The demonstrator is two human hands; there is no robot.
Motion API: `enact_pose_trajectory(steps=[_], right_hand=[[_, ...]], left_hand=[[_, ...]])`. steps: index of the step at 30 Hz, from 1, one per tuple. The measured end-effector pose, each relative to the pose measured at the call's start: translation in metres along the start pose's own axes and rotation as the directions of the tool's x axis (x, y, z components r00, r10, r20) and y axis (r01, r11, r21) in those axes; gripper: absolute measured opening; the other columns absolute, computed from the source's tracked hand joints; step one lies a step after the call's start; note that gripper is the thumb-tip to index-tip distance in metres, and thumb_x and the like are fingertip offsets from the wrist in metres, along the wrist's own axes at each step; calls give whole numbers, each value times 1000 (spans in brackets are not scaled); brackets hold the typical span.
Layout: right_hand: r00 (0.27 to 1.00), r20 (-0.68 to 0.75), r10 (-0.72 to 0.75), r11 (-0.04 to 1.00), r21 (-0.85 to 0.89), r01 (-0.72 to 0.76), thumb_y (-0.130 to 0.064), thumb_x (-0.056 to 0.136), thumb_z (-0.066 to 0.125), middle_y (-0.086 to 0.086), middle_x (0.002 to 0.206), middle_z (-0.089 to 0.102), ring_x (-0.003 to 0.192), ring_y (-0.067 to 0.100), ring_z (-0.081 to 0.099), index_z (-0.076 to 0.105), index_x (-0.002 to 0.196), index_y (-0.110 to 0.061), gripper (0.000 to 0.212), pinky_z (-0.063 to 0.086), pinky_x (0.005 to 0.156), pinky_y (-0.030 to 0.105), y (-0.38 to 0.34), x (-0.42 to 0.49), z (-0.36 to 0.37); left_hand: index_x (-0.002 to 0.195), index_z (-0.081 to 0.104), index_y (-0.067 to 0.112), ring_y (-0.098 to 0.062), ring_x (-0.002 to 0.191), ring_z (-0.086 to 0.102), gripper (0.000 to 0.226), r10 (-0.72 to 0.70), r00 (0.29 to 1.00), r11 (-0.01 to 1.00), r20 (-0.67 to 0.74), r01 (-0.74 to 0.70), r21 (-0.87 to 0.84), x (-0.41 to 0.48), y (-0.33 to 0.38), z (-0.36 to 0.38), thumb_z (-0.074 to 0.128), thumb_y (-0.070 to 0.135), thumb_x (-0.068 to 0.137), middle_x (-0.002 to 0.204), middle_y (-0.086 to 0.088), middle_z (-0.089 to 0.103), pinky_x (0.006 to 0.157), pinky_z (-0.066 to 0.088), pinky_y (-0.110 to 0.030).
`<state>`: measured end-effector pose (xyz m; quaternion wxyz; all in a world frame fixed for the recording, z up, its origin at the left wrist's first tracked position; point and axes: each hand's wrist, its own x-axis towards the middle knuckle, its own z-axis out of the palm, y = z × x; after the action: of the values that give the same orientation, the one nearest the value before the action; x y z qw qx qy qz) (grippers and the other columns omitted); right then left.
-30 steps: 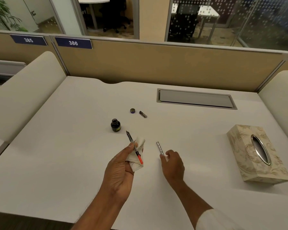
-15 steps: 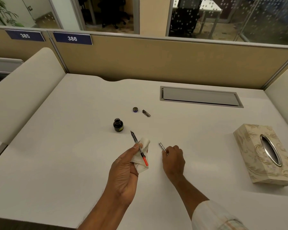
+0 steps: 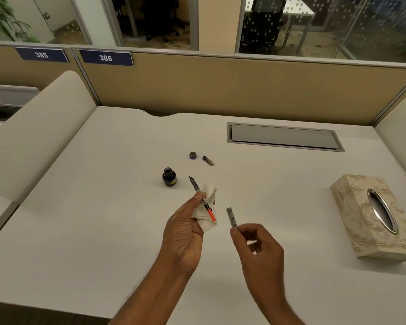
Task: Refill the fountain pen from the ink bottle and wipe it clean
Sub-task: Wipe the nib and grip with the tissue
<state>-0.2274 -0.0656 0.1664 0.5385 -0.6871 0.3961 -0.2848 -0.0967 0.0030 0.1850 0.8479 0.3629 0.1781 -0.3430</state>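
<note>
My left hand point(image 3: 185, 233) holds the bare front part of the fountain pen point(image 3: 201, 198), nib pointing up and away, its orange converter end toward me, together with a crumpled white tissue point(image 3: 208, 207). My right hand point(image 3: 258, 247) pinches the silver pen barrel point(image 3: 231, 218) by its near end, lifted off the desk and pointing up, just right of the tissue. The open ink bottle point(image 3: 169, 176) stands on the white desk point(image 3: 103, 207) beyond my left hand. Its round lid point(image 3: 193, 155) and the dark pen cap point(image 3: 208, 160) lie farther back.
A patterned tissue box point(image 3: 375, 219) with a metal oval slot sits at the right. A grey cable hatch point(image 3: 284, 137) is set into the desk at the back. Beige partition panels close off the rear and both sides.
My right hand has picked the silver barrel up off the desk and drawn it nearer to me. My left hand kept the pen and tissue nearly still.
</note>
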Motion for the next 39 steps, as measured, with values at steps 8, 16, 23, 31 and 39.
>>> enact_pose_trajectory(steps=[8,16,23,31,39], right_hand=[[996,85,-12,1000,17,10,-16,83,77,-12,73,70,68,6,60,70,75,-25,14,47,61,11,-37,-26,-27],[998,51,-27,999,22,26,-20,84,77,-13,77,71,70,6,61,70,77,-27,12,49,61,12,-44,-21,-33],[997,53,-47,999,-3,47,-25,84,76,-14,78,70,71,12,61,70,77,-31,11,52,59,19,-46,-19,-39],[993,55,-109,992,-55,112,-22,85,76,-18,81,69,74,11,62,67,78,-33,16,52,57,20,-48,-20,-43],[985,48,-165,980,-104,170,-21,86,76,-20,86,68,79,6,64,66,80,-33,16,51,58,14,-47,-18,-47]], left_hand=[[102,80,5,-27,114,72,29,7,997,997,78,-12,74,-16,-3,29,71,14,76,117,-16,77,101,53,-36],[89,84,10,-26,113,72,17,17,994,992,106,-30,125,-26,-7,43,67,12,87,113,-12,79,97,54,-34],[102,79,7,-25,112,73,18,38,994,993,104,-49,106,-30,-8,48,63,11,94,117,-14,77,97,55,-34],[105,77,8,-26,114,72,17,50,994,993,95,-59,97,-33,-10,49,64,11,93,117,-13,77,96,56,-34],[102,78,9,-28,118,70,17,45,991,991,127,-60,116,-35,-18,50,64,12,93,115,-14,78,108,49,-40]])
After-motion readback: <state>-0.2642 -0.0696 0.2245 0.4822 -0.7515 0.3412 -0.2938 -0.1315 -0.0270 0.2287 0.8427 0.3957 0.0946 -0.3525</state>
